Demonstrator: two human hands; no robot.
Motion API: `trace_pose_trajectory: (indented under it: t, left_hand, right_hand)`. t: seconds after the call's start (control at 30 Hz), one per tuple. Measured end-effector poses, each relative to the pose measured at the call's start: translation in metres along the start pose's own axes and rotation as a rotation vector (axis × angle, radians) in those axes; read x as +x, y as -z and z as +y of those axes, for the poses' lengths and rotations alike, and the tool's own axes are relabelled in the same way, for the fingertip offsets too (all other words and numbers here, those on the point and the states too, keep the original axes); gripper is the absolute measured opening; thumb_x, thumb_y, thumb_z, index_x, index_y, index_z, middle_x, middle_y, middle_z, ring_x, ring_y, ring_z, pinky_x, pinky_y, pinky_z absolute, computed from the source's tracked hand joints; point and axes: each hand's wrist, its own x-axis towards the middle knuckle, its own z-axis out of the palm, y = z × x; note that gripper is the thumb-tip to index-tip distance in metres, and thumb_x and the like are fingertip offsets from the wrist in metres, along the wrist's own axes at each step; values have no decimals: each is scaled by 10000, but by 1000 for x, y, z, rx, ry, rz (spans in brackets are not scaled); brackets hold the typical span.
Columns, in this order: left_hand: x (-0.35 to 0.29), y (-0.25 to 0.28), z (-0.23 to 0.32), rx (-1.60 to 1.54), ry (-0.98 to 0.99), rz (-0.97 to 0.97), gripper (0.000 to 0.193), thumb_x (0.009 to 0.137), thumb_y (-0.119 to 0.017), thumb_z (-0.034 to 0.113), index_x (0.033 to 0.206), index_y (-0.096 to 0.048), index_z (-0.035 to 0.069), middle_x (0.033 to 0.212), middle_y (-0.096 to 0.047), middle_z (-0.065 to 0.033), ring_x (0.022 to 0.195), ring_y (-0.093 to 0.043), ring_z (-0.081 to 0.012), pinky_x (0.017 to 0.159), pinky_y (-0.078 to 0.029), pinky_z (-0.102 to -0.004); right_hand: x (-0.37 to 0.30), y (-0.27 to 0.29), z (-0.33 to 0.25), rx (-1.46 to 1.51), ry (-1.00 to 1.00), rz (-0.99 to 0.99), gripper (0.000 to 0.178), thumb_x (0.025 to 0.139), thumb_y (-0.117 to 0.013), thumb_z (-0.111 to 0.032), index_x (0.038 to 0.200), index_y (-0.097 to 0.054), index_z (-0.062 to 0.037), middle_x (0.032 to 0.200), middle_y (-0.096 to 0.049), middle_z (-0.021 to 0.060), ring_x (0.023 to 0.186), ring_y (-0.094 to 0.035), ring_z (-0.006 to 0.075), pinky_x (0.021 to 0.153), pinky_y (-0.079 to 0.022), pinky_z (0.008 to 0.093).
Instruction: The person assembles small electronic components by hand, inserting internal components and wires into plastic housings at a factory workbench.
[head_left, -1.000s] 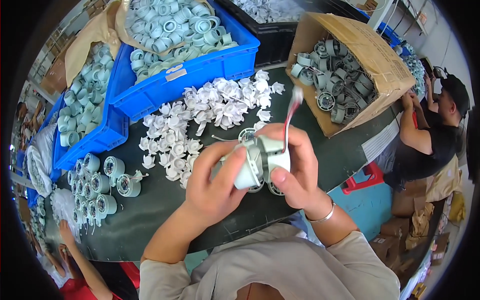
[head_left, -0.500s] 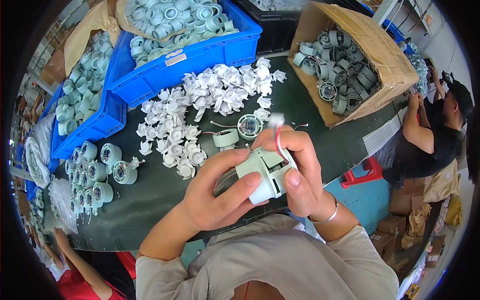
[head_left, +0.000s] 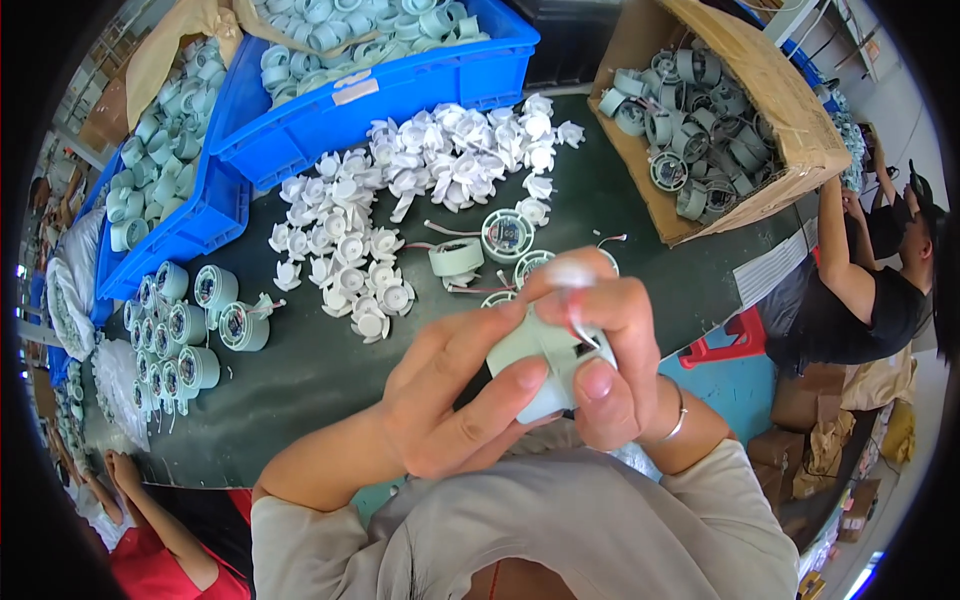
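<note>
Low over the near side of the table I hold a pale green plastic housing (head_left: 552, 345) between both hands. My left hand (head_left: 435, 405) grips its left side, thumb pressed on the face. My right hand (head_left: 622, 345) is closed around the right side, thumb near a small dark opening. Red and white wires with a blurred white connector (head_left: 572, 275) rise past the right fingers. Just beyond my hands lie several round pale green units, among them a ring-shaped one (head_left: 456, 258) and one with a circuit board (head_left: 507, 235). My fingers hide part of the housing.
White bladed plastic parts (head_left: 345, 240) are heaped mid-table. Blue bins (head_left: 380, 105) of pale green rings stand behind. At far right a cardboard box (head_left: 800, 130) holds wired grey-green units. Assembled round units (head_left: 200, 368) stand at left. Co-workers sit at right and lower left.
The housing has turned in my hands, and its long dark slots are now mostly out of sight. Both hands appear slightly further right. More round units show behind them.
</note>
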Motion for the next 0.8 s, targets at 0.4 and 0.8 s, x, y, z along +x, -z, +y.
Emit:
trace_pose_trajectory:
  t: [0.4, 0.8]
  left_hand:
    - [1, 146, -143, 518, 588, 38, 269, 744, -602, 197, 974, -593, 58, 874, -606, -139, 747, -594, -263, 630, -479, -332]
    - [-39, 317, -373, 1371, 873, -1595, 706, 457, -754, 170, 1114, -501, 219, 979, -583, -103, 969, -527, -283, 881, -369, -414]
  right_hand:
    - [-5, 41, 21, 269, -705, 400, 343, 856, -407, -364, 955, -448, -38, 868, -517, 127, 786, -511, 193, 726, -419, 293]
    - [15, 55, 71, -39, -776, 504, 397, 850, -429, -415, 991, -415, -45, 868, -490, 83, 777, -499, 146, 692, -405, 236]
